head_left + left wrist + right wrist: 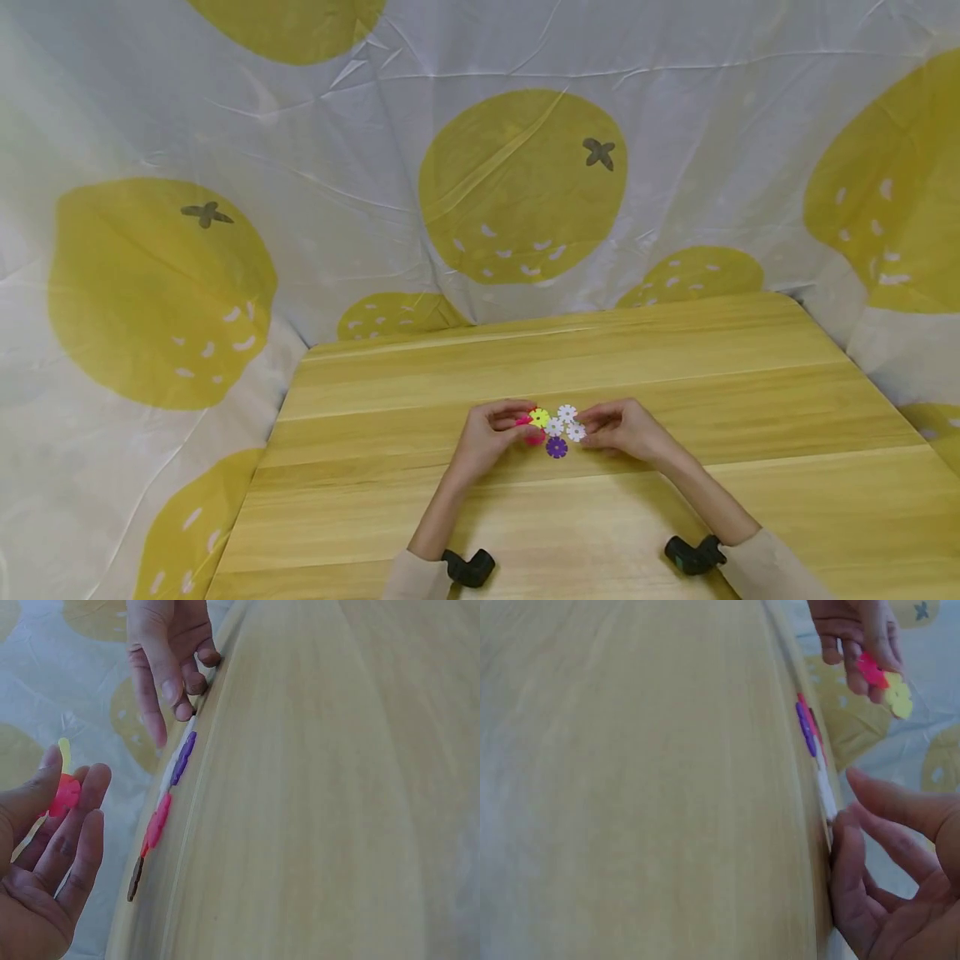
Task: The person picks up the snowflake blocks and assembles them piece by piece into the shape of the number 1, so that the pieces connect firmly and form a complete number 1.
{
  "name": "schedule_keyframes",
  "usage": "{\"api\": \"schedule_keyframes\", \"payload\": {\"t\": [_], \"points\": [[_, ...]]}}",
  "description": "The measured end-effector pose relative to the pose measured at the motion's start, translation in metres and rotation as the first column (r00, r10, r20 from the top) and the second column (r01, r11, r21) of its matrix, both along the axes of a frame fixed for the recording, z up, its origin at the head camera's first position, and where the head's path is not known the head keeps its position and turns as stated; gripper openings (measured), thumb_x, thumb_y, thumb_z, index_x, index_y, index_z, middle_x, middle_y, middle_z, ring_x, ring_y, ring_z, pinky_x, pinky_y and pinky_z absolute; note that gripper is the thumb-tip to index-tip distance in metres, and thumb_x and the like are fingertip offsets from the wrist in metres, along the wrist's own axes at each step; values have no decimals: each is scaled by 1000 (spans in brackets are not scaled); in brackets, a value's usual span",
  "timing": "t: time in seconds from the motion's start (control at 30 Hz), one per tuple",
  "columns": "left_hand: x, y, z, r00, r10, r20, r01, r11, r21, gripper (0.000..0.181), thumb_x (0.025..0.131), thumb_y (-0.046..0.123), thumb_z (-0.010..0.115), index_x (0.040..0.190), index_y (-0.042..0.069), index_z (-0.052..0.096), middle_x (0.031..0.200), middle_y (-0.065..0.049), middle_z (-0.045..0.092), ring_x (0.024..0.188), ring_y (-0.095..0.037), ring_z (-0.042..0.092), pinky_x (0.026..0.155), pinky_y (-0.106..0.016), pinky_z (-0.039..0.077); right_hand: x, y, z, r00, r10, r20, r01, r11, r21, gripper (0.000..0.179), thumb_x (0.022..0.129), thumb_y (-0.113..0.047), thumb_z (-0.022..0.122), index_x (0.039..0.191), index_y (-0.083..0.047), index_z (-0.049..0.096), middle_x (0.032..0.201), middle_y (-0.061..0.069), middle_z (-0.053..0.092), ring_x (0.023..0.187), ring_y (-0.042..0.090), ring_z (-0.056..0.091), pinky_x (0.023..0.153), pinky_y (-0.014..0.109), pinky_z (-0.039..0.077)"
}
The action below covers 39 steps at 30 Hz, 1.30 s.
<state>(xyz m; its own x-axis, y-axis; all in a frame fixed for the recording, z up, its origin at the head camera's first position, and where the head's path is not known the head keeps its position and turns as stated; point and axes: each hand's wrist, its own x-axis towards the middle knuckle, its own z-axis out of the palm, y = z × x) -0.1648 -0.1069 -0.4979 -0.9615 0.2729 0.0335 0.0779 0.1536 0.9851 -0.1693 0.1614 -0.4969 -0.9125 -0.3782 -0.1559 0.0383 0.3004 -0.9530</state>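
I see left hand (483,435): fingers pinch pink disc (66,796), yellow disc (538,417) touching it | right hand (628,432): fingers parted, at 3 o'clock of white discs (553,427) | bench (600,525): bears these, purple disc (557,448) at their 6 o'clock

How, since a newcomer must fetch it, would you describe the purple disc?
On the wooden table, look between the left hand and right hand. There, the notched purple disc lies nearest the person, below the white discs. It alone is purple.
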Motion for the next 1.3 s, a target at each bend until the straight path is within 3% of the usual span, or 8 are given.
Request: {"api": "schedule_keyframes", "payload": {"t": [0.23, 0.43, 0.67, 0.97, 1.1, 1.2, 1.3], "points": [[-1, -2, 0, 996, -70, 46, 66, 995, 77, 30, 93, 3, 75, 122, -3, 74, 121, -24, 74, 90, -9, 77, 79, -30, 63, -3, -8, -3, 997, -61, -43, 65, 994, 92, 30, 82, -4, 86, 109, 4, 76, 77, 8, 67, 57, 8, 53, 49, 21, 47], [0, -2, 2, 985, -150, 80, 136, 978, 155, 33, 94, 4, 74, 125, -7, 70, 117, -29, 74, 90, -14, 78, 81, -35, 63, -4, -12, -5, 990, -80, -116, 102, 975, 198, 17, 78, -5, 89, 92, -4, 78, 69, 3, 64, 57, 8, 51, 50, 20, 40], [3, 3, 3, 973, -198, 115, 179, 971, 162, 34, 93, 6, 76, 124, -7, 70, 124, -18, 71, 95, -9, 77, 78, -25, 61, -1, -12, -3, 983, -17, -180, 62, 968, 244, 17, 79, -6, 89, 92, -6, 78, 74, 2, 63, 64, 9, 52, 56, 21, 42], [3, 7, 2, 966, -231, 114, 205, 957, 205, 36, 95, -1, 71, 128, -13, 65, 122, -31, 70, 91, -6, 76, 76, -22, 61, 3, -10, 1, 977, 56, -206, 0, 964, 264, 27, 74, -3, 91, 92, -3, 71, 85, 6, 66, 75, 14, 57, 64, 21, 48], [3, 5, 1, 960, -242, 138, 204, 949, 242, 38, 97, 2, 70, 132, -10, 64, 113, -25, 76, 87, -9, 77, 73, -24, 61, 6, -9, 4, 983, 52, -174, -14, 977, 214, 28, 78, 3, 86, 93, 1, 63, 82, 9, 65, 69, 14, 62, 60, 23, 53], [3, 3, 1, 957, -245, 154, 202, 947, 250, 36, 98, 6, 70, 132, -7, 66, 108, -30, 75, 85, -11, 78, 73, -25, 61, 7, -6, 4, 993, 57, -106, -47, 995, 88, 23, 86, 7, 77, 102, 7, 60, 84, 15, 65, 69, 17, 67, 61, 27, 60], [3, 1, 1, 956, -252, 153, 210, 946, 245, 37, 99, 9, 69, 132, -6, 66, 106, -37, 72, 85, -13, 78, 75, -28, 62, 8, -1, 5, 997, 71, -33, -72, 996, -50, 24, 93, 8, 69, 114, 12, 59, 90, 20, 66, 74, 21, 72, 68, 33, 64]]}}
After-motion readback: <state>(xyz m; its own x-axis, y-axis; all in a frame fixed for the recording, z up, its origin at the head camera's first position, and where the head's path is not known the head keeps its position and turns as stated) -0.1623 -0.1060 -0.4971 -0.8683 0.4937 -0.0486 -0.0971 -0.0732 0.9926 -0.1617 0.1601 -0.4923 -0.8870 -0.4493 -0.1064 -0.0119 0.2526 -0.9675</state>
